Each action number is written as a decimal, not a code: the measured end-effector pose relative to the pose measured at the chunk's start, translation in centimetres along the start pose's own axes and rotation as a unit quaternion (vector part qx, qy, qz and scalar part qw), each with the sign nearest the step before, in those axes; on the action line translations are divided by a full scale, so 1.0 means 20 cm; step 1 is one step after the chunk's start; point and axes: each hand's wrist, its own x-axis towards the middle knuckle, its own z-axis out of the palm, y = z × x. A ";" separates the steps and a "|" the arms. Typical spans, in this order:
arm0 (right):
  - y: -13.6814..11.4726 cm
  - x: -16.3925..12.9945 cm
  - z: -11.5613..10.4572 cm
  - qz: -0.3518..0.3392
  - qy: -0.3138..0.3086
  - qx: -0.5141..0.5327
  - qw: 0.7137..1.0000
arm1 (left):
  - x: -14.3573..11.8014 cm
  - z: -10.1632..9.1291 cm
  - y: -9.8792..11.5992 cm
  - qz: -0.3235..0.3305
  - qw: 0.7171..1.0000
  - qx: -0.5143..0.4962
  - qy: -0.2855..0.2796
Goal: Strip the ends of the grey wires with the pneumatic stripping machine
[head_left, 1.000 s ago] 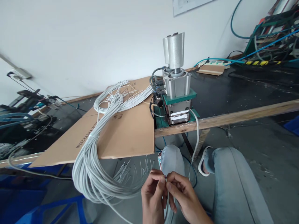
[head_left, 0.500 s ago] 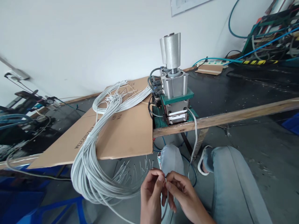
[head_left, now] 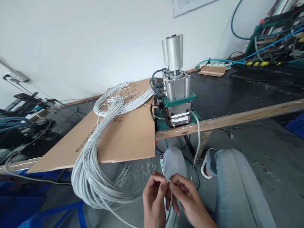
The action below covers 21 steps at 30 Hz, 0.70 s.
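Observation:
Low in the middle of the view, my two hands meet over my lap at the end of a grey cable (head_left: 170, 202). My right hand (head_left: 186, 196) pinches the cable close to its tip, where short dark wire ends stick up. The thumb and forefinger of my left hand (head_left: 155, 194) are closed beside that tip; whatever lies between them is too small to make out. To the left, a thick bundle of grey cables (head_left: 91, 158) hangs over the edge of a cardboard sheet (head_left: 129, 139), its loose stripped ends near my left hand.
A metal pneumatic press (head_left: 177, 85) on a green base stands at the edge of the black bench (head_left: 225, 91). One grey cable hangs from it beside my knee. A power strip (head_left: 216, 64) lies behind. Blue frames (head_left: 61, 212) stand at the lower left.
My left fingertips have drawn slightly apart from my right ones, and the wire ends at the cable's tip show more. The bundle and press have stayed put.

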 end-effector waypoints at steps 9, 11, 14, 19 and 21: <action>-0.02 0.00 -0.01 0.020 -0.016 -0.032 0.999 | 0.01 -0.02 -0.02 -0.040 0.999 0.021 -0.005; -0.02 0.00 0.00 0.018 -0.010 -0.033 0.999 | 0.01 -0.02 -0.02 -0.026 0.999 0.022 0.000; -0.02 0.00 0.00 0.011 -0.005 -0.034 0.999 | 0.00 -0.01 -0.02 -0.010 1.000 0.020 0.007; -0.01 -0.01 0.00 0.002 -0.001 -0.026 1.000 | -0.02 0.02 0.00 -0.004 1.000 0.004 0.020; -0.01 -0.01 0.00 0.003 -0.001 -0.023 1.000 | -0.02 0.02 0.00 -0.008 1.000 -0.003 0.021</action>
